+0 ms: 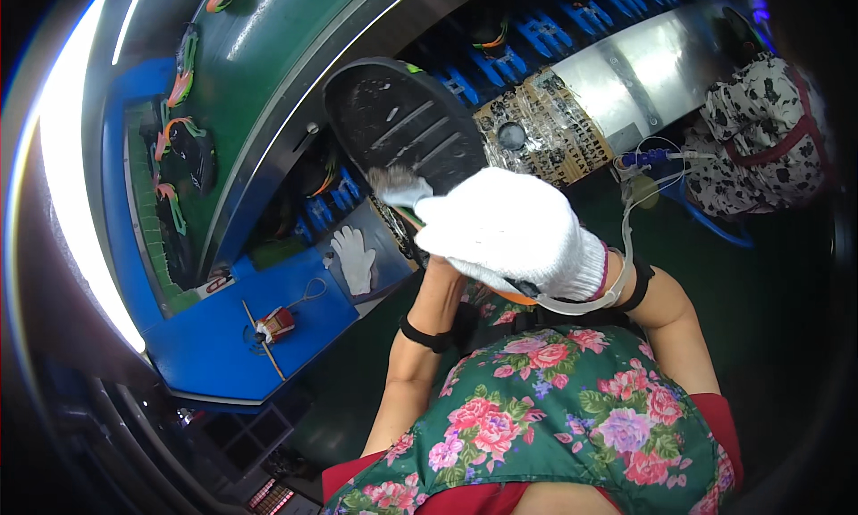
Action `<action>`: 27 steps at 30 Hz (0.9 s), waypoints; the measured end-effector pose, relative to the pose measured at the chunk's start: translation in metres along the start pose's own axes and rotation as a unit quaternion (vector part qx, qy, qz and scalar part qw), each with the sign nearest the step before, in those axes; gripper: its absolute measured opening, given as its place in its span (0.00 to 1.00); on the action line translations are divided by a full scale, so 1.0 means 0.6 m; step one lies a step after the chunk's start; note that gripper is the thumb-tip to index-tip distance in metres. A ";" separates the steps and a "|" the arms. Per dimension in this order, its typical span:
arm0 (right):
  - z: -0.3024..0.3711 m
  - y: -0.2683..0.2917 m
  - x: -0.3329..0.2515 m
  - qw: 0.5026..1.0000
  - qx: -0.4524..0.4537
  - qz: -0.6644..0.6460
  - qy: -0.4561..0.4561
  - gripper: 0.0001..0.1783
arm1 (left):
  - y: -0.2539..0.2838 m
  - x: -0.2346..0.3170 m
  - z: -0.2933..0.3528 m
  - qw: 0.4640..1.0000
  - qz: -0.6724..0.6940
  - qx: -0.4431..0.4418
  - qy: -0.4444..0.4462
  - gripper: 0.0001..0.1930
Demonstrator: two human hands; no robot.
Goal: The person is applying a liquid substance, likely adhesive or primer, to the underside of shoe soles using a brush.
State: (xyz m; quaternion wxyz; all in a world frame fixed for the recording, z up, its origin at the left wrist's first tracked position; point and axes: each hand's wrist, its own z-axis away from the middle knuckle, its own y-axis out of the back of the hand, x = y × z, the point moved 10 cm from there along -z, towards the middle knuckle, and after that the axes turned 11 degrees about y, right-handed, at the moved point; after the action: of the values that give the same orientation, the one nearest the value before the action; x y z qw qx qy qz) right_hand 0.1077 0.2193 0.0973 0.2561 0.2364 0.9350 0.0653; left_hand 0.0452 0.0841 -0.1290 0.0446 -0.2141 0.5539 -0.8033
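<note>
A black shoe (398,122) is raised in front of me with its grooved sole turned up toward me. My right hand (509,225), in a white knitted glove, is closed around a small brush (402,190). The brush's bristles are against the edge of the sole. Behind the glove, my bare left hand (447,269) reaches up to the heel end and supports the shoe; its fingers are hidden. Some orange shows below the glove.
A green conveyor (268,68) with a metal edge carries orange-and-black shoe uppers at left. On the blue table (206,354) lies a small tool; a white glove (355,259) is beside it. Blue racks (545,33), a taped metal surface (536,126) and a spotted cloth bag (764,135) lie beyond.
</note>
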 end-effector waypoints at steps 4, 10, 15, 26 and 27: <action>0.028 0.019 0.038 0.983 0.100 -0.117 -0.097 0.16 | -0.034 0.028 0.012 0.995 0.022 -0.092 -0.044 0.63; 0.025 -0.010 0.003 0.999 -0.022 -0.048 -0.003 0.20 | -0.028 0.037 -0.006 0.994 -0.093 0.035 -0.052 0.63; 0.033 0.019 0.032 0.991 0.072 -0.063 -0.094 0.18 | -0.099 0.064 -0.012 0.992 -0.085 -0.057 -0.069 0.53; 0.055 -0.004 0.015 0.995 0.009 -0.057 -0.080 0.17 | -0.168 0.079 -0.022 0.985 -0.148 -0.081 -0.046 0.57; 0.050 -0.010 -0.001 0.997 -0.010 -0.058 -0.042 0.18 | -0.168 0.086 -0.023 0.983 -0.149 -0.079 -0.067 0.55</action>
State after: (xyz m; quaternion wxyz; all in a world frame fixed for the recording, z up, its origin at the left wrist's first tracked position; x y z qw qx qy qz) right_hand 0.1212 0.2136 0.0704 0.3005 0.1819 0.9350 0.0496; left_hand 0.0099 0.1186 -0.0261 -0.0559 -0.3502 0.5730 -0.7388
